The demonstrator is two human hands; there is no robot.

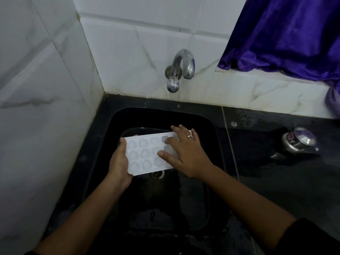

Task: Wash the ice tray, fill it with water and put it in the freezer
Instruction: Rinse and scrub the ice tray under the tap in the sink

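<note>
A white ice tray (142, 154) with rounded moulds is held over the black sink (103, 144), its moulded face toward me. My left hand (118, 164) grips its left end, thumb on top and fingers underneath. My right hand (184, 152) lies flat on the tray's right part with straight fingers spread over the moulds. A ring shows on one finger. The metal tap (181, 68) sticks out of the tiled wall above the sink, and no water runs from it.
White tiled walls close in on the left and behind. A black counter (276, 173) runs to the right, wet in places, with a metal lidded vessel (299, 141) on it. A purple curtain (287, 34) hangs at the upper right. The drain (158, 174) shows below the tray.
</note>
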